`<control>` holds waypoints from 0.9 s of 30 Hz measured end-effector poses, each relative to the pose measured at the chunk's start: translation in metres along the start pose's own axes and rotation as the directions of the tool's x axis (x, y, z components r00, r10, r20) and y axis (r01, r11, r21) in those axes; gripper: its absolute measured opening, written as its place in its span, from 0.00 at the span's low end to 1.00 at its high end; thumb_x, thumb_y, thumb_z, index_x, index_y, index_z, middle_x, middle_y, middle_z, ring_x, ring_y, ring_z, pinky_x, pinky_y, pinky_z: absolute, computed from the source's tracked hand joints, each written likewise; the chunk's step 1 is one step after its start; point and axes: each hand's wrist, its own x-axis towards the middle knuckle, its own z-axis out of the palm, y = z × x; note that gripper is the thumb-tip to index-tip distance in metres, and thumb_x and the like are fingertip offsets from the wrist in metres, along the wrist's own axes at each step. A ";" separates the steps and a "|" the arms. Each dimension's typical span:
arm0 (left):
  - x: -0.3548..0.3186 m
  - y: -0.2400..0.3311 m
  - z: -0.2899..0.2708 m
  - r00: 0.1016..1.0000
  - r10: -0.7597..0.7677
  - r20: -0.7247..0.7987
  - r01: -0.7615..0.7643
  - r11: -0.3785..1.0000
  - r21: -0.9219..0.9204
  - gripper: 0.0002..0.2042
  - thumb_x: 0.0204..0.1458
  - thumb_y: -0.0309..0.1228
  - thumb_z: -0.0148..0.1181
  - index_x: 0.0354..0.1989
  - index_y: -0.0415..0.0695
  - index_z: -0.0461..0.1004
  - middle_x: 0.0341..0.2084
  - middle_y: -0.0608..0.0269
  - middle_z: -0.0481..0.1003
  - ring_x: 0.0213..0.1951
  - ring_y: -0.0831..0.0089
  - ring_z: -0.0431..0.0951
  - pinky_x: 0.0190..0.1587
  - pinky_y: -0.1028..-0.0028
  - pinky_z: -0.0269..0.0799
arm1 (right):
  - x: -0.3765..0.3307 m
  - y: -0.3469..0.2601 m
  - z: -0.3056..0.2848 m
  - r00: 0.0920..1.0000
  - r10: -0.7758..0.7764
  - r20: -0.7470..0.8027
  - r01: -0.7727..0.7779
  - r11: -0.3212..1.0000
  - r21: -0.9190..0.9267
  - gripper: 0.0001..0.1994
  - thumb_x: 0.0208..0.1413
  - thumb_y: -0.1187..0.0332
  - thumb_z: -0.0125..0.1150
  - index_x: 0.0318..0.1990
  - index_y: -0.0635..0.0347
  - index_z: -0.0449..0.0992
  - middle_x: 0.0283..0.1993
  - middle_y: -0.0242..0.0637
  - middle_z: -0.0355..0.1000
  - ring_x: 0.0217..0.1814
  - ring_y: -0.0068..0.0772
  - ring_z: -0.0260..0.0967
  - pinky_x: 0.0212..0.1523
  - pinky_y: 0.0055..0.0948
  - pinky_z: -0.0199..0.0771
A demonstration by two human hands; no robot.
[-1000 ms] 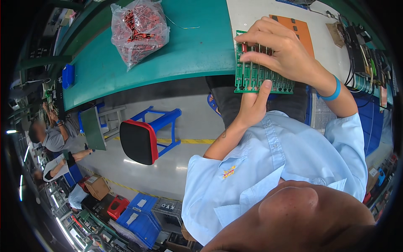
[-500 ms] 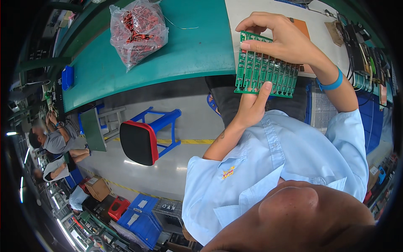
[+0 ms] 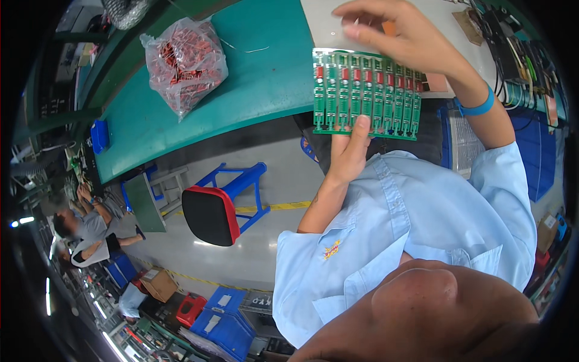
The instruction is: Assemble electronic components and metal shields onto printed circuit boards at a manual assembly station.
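The left hand [image 3: 347,154] grips the near edge of a green circuit board [image 3: 367,90], thumb uppermost, at the counter's [image 3: 265,78] near edge. The right hand [image 3: 405,37], fingers wide from the thumb, is at the board's far side. Far left: bagged red parts [image 3: 186,66].

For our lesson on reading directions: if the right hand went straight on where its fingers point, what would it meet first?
Probably the plastic bag of red parts, across the green tabletop; depth is unclear, so the right hand might pass above it.
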 end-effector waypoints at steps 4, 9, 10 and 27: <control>-0.003 0.010 -0.009 0.998 0.045 -0.040 -0.047 0.997 -0.061 0.23 0.71 0.29 0.46 0.74 0.47 0.55 0.60 0.56 0.74 0.52 0.68 0.80 0.52 0.69 0.77 | -0.035 0.040 -0.031 0.968 0.199 -0.155 -0.192 0.980 0.060 0.15 0.64 0.67 0.63 0.52 0.70 0.78 0.40 0.43 0.79 0.37 0.32 0.75 0.38 0.28 0.75; 0.001 0.030 -0.019 0.990 0.119 -0.081 -0.120 0.993 -0.004 0.23 0.72 0.30 0.46 0.74 0.48 0.56 0.60 0.58 0.74 0.51 0.71 0.80 0.48 0.73 0.77 | -0.093 0.047 -0.036 0.940 0.015 -0.340 -0.131 0.938 -0.322 0.15 0.60 0.66 0.67 0.52 0.64 0.79 0.47 0.40 0.77 0.44 0.34 0.73 0.45 0.29 0.73; 0.001 0.032 -0.020 0.984 0.149 -0.100 -0.147 0.989 0.027 0.23 0.72 0.30 0.46 0.74 0.49 0.56 0.60 0.59 0.74 0.51 0.73 0.79 0.46 0.74 0.77 | -0.102 0.047 -0.035 0.933 -0.050 -0.357 -0.112 0.902 -0.418 0.16 0.59 0.66 0.69 0.52 0.62 0.80 0.50 0.39 0.76 0.46 0.33 0.72 0.46 0.29 0.72; -0.056 0.037 -0.038 0.969 0.175 -0.177 -0.155 0.980 0.123 0.24 0.73 0.32 0.39 0.76 0.50 0.52 0.67 0.57 0.69 0.62 0.64 0.76 0.60 0.62 0.78 | 0.019 0.048 0.025 0.940 -0.160 0.302 0.278 0.873 -0.401 0.14 0.62 0.69 0.59 0.49 0.73 0.78 0.42 0.50 0.80 0.40 0.48 0.79 0.42 0.37 0.80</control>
